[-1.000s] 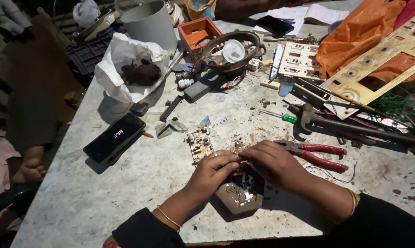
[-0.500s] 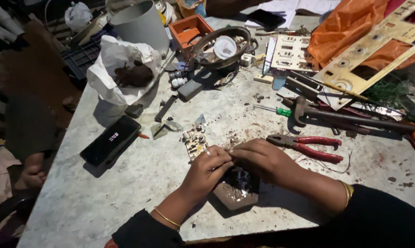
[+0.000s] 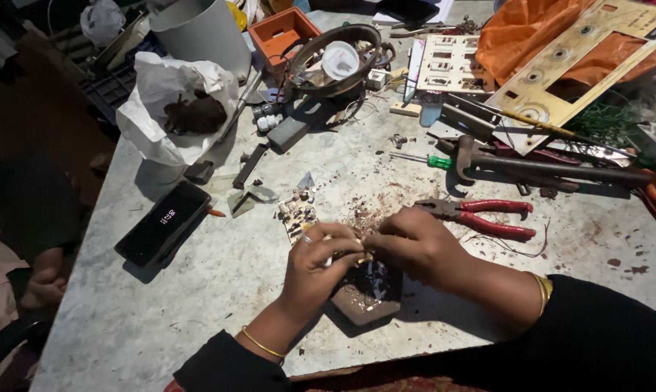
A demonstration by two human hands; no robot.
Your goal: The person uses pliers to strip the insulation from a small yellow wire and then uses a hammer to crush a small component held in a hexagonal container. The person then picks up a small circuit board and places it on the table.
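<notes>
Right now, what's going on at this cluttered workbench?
A person has both hands together over a small dark part lying on the grey table. The left hand and right hand meet fingertip to fingertip, pinching something too small to make out. Red-handled pliers lie just beyond the right hand, a small circuit board beyond the left, and a black phone further left. Bits of debris are scattered around.

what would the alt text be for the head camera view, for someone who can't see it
Two bare hands, left hand and right hand, meet fingertip to fingertip over a small dark component on a cluttered grey worktable. Red-handled pliers lie just beyond, a black phone to the left.
</notes>
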